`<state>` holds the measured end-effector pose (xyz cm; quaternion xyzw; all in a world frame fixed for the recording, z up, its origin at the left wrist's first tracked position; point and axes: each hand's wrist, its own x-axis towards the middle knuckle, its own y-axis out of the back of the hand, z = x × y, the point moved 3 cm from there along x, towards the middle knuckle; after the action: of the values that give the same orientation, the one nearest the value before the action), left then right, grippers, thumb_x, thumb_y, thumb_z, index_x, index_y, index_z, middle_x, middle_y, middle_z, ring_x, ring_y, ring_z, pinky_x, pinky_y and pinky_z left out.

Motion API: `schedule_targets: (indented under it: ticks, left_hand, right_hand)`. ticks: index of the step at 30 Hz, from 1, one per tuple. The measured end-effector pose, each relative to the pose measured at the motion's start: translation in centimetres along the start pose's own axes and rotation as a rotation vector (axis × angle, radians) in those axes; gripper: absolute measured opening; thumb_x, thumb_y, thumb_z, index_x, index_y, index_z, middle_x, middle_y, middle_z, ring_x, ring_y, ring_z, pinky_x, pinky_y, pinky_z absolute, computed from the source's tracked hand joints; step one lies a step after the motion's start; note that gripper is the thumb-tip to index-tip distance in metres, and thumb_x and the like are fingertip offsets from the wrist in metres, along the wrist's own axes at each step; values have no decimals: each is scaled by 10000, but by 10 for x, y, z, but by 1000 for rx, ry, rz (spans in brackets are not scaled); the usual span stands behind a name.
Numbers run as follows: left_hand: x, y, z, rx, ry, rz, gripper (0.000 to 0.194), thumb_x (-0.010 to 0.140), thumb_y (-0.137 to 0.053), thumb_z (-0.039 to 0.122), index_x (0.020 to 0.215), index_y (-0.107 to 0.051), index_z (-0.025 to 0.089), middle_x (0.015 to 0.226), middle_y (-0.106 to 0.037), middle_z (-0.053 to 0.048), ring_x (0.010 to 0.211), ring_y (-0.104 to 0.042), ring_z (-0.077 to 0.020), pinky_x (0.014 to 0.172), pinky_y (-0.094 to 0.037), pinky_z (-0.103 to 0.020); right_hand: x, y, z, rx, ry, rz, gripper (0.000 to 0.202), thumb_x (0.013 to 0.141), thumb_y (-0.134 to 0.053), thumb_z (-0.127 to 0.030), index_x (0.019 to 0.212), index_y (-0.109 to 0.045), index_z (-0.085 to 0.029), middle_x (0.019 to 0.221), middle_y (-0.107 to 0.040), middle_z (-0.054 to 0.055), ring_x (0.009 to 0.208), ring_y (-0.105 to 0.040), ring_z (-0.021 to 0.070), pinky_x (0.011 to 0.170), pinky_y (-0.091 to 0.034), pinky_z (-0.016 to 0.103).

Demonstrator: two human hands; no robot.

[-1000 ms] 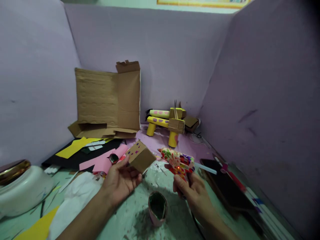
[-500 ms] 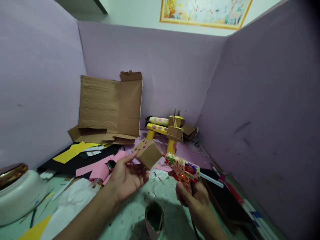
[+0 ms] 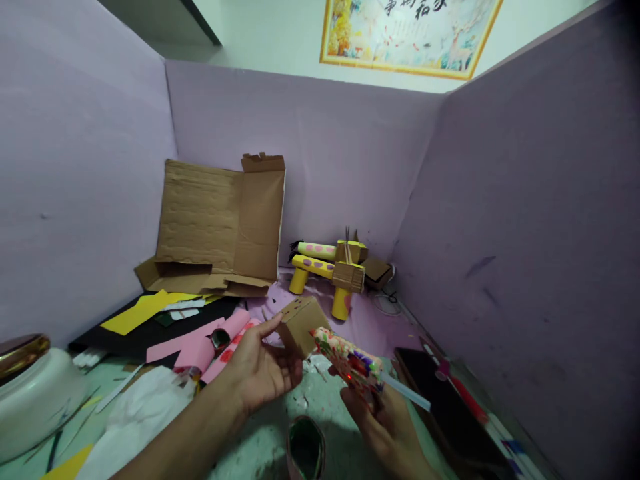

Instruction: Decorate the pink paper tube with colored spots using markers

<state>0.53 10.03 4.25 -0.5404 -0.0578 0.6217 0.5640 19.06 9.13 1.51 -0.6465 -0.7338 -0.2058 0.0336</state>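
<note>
Between the thumb and fingers of my left hand point(image 3: 267, 363) is a small brown cardboard box point(image 3: 303, 325), tilted, with dark marks on its upper face. My right hand point(image 3: 383, 420) grips a flower-patterned hot glue gun point(image 3: 350, 360) by its handle. A clear glue stick point(image 3: 406, 392) sticks out of its back end and a red light glows on its side. The gun's nozzle points left at the box's right side; I cannot tell whether it touches. Below my hands stands an open paper tube point(image 3: 305, 445).
Yellow cardboard animal figures point(image 3: 327, 267) stand at the back. Left of them leans an opened cardboard carton point(image 3: 215, 220). Pink paper pieces point(image 3: 200, 347), yellow sheets point(image 3: 135, 317) and crumpled white tissue point(image 3: 145, 407) lie at left, near a white pot point(image 3: 40, 400). A dark flat object point(image 3: 440, 400) and markers point(image 3: 500, 433) lie right.
The glue gun has moved left, bringing its nozzle to the box. The box has turned slightly, so its marked face shows less. The camera view has tilted up a little.
</note>
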Motion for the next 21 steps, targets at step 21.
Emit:
schedule_targets:
  ticks: [21]
  left_hand:
    - [-1,3,3,121,-33,30,424,865,-465,485,811,-574,79,555,-577,-91,480,-546,-173,457,-456,-245]
  right_hand:
    - [6,2,-3,-3,41,-125,411,821,-563,-512,1022,-724,-192,1067,-715,165,1077,-624,350,991,-421,520]
